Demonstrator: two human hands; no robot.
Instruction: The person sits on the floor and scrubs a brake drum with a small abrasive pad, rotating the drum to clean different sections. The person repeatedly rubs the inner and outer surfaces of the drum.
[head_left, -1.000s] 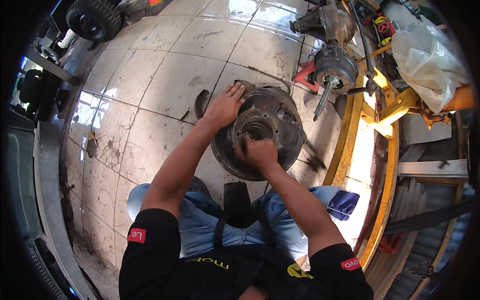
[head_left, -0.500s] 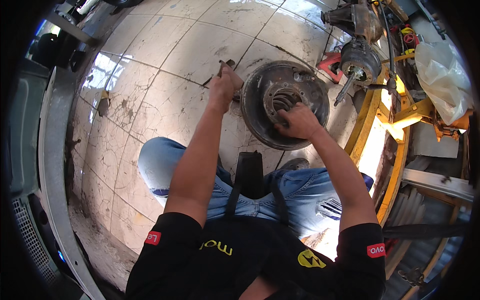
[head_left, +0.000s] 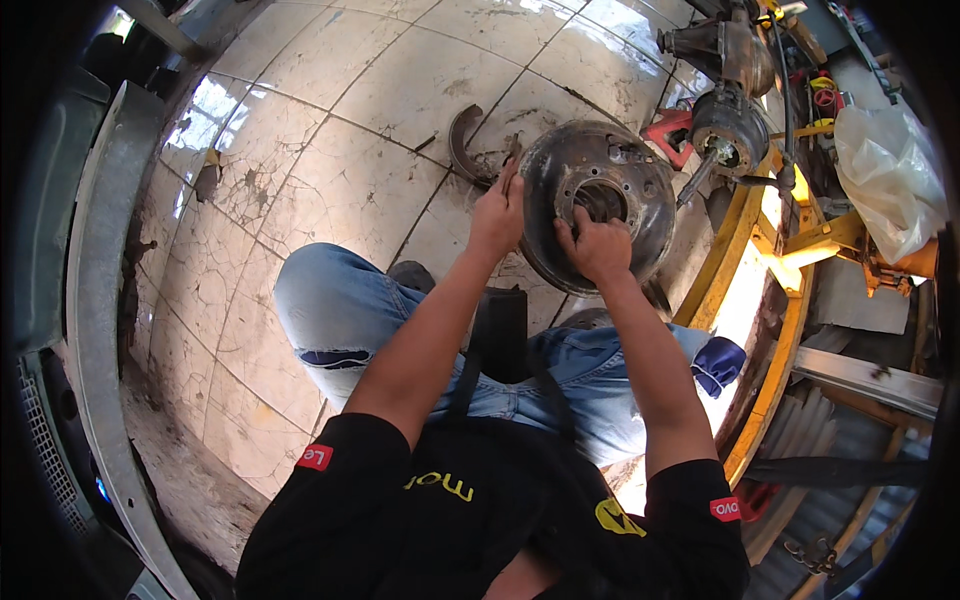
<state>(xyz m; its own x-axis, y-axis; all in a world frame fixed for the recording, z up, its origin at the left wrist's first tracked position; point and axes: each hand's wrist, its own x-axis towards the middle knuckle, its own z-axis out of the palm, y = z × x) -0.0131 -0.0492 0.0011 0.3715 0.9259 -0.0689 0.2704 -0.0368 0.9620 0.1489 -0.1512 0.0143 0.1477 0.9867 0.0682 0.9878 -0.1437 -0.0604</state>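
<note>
A round, dark brake backing plate (head_left: 648, 215) is in front of me, with a bolt-holed ring around its central opening. Dark coils, like a spring (head_left: 600, 200), show inside that opening. My right hand (head_left: 600, 248) grips the near rim of the opening, thumb and fingers curled over it. Against the plate's left side, my left hand (head_left: 497, 222) is closed around a narrow brown piece (head_left: 513, 158), which looks like a brake shoe seen edge-on. Another curved brake shoe (head_left: 460, 138) lies on the tiles just beyond this hand.
A greasy axle assembly (head_left: 730, 125) stands at the far right, near a red stand (head_left: 670, 135). Yellow metal framework (head_left: 770, 370) and a clear plastic bag (head_left: 890, 175) line the right side. A grey metal beam (head_left: 100, 330) runs along the left.
My left hand has moved right, to the plate's side, turning the brown piece edge-on and uncovering the curved shoe on the floor. My right hand stays at the opening; the view has shifted slightly.
</note>
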